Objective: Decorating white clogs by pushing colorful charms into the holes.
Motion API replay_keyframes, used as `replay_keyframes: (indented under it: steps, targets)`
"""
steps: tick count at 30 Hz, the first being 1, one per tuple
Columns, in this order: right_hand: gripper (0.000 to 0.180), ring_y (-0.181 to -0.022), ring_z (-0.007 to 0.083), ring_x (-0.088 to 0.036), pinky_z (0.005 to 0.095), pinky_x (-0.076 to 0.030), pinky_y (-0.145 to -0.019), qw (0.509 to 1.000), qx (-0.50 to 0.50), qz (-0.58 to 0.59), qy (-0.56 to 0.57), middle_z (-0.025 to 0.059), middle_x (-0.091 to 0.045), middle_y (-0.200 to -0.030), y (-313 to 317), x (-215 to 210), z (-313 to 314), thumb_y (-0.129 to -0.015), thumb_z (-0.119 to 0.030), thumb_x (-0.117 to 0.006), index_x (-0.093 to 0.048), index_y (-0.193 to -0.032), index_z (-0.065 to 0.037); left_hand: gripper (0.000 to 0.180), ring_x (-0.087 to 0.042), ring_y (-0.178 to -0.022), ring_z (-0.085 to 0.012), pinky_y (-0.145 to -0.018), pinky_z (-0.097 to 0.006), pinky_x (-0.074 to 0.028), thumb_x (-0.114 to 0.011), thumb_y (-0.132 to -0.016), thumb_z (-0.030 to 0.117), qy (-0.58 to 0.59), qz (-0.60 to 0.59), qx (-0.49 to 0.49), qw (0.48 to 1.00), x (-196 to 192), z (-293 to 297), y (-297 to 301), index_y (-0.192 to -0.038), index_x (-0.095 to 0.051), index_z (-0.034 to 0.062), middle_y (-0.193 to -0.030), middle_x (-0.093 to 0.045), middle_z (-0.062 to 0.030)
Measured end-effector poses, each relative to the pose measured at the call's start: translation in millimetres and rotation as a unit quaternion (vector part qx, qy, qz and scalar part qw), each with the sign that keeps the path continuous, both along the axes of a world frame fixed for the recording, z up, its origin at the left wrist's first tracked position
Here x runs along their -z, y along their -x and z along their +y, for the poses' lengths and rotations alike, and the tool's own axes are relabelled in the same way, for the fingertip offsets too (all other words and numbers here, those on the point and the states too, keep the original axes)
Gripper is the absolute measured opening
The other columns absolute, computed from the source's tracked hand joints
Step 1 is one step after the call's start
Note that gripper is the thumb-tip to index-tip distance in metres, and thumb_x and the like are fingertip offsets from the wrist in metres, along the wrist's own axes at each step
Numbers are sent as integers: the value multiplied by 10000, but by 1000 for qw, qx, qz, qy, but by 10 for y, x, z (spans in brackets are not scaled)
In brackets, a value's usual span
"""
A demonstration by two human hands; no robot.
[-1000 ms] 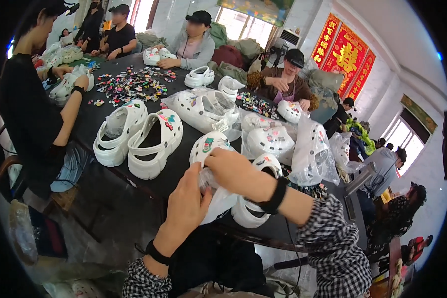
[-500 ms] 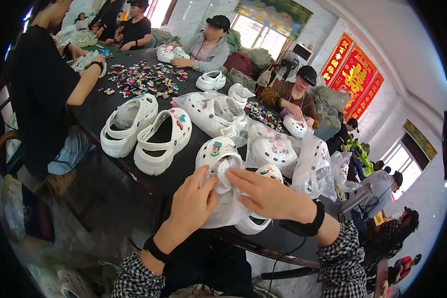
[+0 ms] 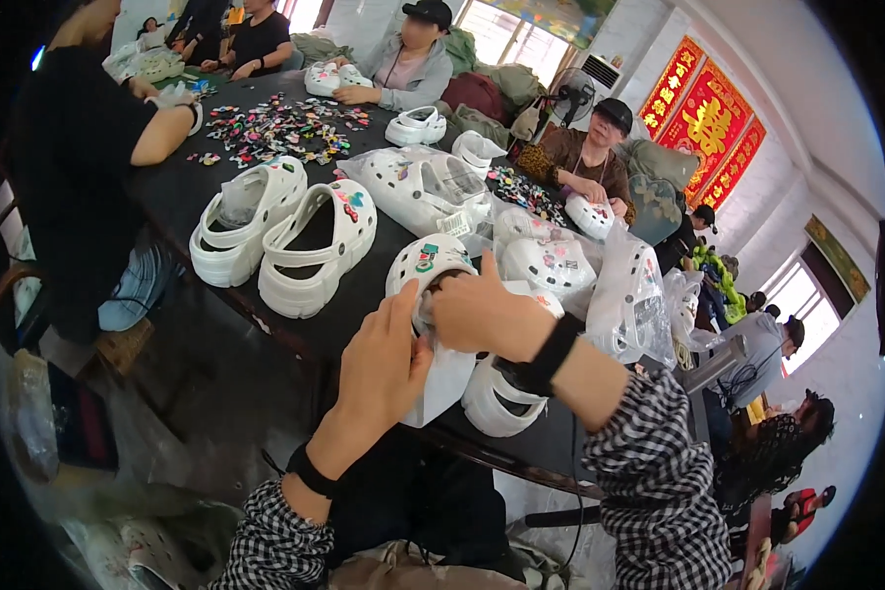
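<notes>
A white clog [image 3: 425, 265] with colourful charms on its toe lies at the near edge of the dark table [image 3: 177, 202]. My left hand [image 3: 383, 359] grips its lower side, where a white wrapping hangs down [image 3: 442, 379]. My right hand [image 3: 482, 315], with a black band on the wrist, closes over the clog's heel end from the right. A second white clog [image 3: 497, 398] sits just under my right wrist, partly hidden.
A pair of white clogs [image 3: 285, 231] lies to the left. More clogs, some in clear bags [image 3: 629, 295], fill the table's middle and right. Loose charms [image 3: 275, 128] are scattered at the far left. Several people sit around the table; one in black [image 3: 69, 167] is close on my left.
My view has tilted down and closer. My right hand slid from the right side onto the clog's heel, and my left hand moved up against its lower side.
</notes>
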State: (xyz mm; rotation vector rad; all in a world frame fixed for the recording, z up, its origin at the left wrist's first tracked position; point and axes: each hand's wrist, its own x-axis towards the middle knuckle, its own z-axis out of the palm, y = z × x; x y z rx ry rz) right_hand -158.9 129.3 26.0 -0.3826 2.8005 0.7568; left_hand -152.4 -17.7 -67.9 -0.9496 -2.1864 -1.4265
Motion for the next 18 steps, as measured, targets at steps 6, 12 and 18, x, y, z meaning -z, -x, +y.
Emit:
replay_keyframes:
  steps: [6,12,18]
  targets:
    - [280,-988,327,-651,668,-380,-945,982,-67,175,4,148,-704,-1021,-32,463,122,-849,-287,-620,-753,-958,-66,504,-631,-966,-415,-809,-488,-517,-559,-919,123,-11,-11,30,999,-11,-86,168,-1394,-437,8,-1122,-607,-217]
    - [242,-952,342,-634,508,-451,-813,976,-32,113,182,164,-654,-1048,-113,210,209,-866,-179,-572,-677,-1002,-8,606,-641,-1007,-488,-853,-511,-540,-540,-959,327,135,-70,3,988,-162,94,373,-1467,-359,49,-1428,-449,-256]
    - [433,-1114,405,-590,472,-467,-946,853,-96,286,427,235,-580,-1271,-805,-306,349,-864,-162,-710,-589,-1250,-7,807,-594,-1089,-539,-958,-543,-489,-582,-896,468,224,-146,47,963,-109,204,586,-1548,-258,119,-1475,-410,-284]
